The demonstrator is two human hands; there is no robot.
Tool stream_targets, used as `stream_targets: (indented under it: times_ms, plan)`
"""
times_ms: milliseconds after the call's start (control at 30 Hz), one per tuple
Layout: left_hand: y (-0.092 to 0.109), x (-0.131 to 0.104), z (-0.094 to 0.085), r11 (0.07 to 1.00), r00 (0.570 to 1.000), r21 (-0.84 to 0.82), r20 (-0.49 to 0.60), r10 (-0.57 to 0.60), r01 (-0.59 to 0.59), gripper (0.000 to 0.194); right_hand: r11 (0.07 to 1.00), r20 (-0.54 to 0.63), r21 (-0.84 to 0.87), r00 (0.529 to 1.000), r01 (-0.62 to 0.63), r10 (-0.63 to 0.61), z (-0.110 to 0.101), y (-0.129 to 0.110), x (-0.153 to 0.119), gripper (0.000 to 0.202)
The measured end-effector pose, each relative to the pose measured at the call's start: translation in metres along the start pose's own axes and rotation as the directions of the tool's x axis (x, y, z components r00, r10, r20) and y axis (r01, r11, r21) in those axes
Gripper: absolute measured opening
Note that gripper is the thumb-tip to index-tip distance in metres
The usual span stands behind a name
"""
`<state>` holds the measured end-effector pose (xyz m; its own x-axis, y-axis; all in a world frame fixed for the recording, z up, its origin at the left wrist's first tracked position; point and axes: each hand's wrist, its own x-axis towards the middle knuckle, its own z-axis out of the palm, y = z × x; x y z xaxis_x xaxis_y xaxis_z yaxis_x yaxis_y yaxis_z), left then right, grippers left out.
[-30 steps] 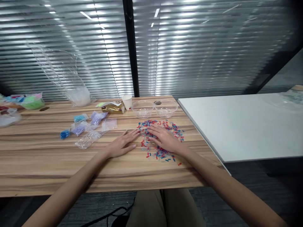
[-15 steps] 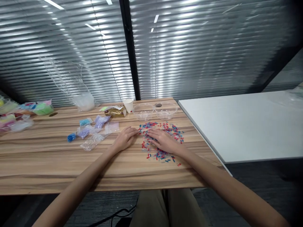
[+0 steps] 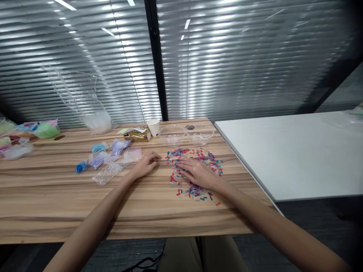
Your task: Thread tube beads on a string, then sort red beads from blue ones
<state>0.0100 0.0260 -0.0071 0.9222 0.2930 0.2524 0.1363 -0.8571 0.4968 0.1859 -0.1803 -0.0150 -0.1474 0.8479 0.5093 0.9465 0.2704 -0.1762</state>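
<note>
Small red, blue and clear capsule-like pieces [image 3: 210, 160] lie scattered in a loose patch on the wooden table. My right hand [image 3: 197, 173] rests over the middle of this patch, fingers stretched out flat and pointing left. It covers some of the pieces. Left of the patch, my left hand [image 3: 146, 165] lies on the table, its fingers loosely bent and the thumb apart from them. Nothing shows in that hand, and a strip of bare wood separates it from the pieces. Two round clear plastic bowls [image 3: 173, 141] stand just behind the patch.
Left of my left hand are small bags of purple beads [image 3: 120, 147], a blue bag [image 3: 81, 166] and a clear bag [image 3: 107, 173]. Behind stand a paper cup [image 3: 153, 127], a gold packet [image 3: 137, 135] and a tall clear bag [image 3: 98, 121]. A white table [image 3: 286, 158] adjoins at right.
My left hand has drawn back leftward from the edge of the scattered pieces. My right hand stays over the patch, with little visible movement. The view has shifted slightly.
</note>
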Motion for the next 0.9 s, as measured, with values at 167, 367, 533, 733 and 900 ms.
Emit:
stream_targets:
  times_ms: [167,367,533,733,900]
  plan:
    - [0.015,-0.003,-0.001,0.992,0.992,-0.126,0.126,0.016,0.000,0.023,0.999,0.009,0.049,1.000,-0.023,0.022,-0.001,-0.006,0.001,0.031]
    - [0.018,-0.005,0.000,0.990,0.995,-0.143,0.096,0.020,-0.006,0.023,0.999,0.001,0.047,1.000,-0.018,0.018,-0.006,-0.007,0.003,0.029]
    - [0.022,-0.004,0.004,0.992,0.997,-0.126,0.078,0.005,0.005,0.021,0.999,-0.005,0.043,1.000,-0.016,0.016,-0.005,-0.008,0.002,0.029]
    - [0.047,-0.003,0.018,0.995,0.999,-0.102,0.046,0.022,-0.017,0.011,0.999,-0.019,0.045,1.000,0.010,-0.009,-0.001,-0.005,0.002,0.027]
    - [0.054,0.003,0.038,0.990,0.998,-0.140,-0.063,0.005,-0.014,0.009,0.999,-0.035,0.051,0.999,0.015,-0.013,0.003,-0.004,0.004,0.029]
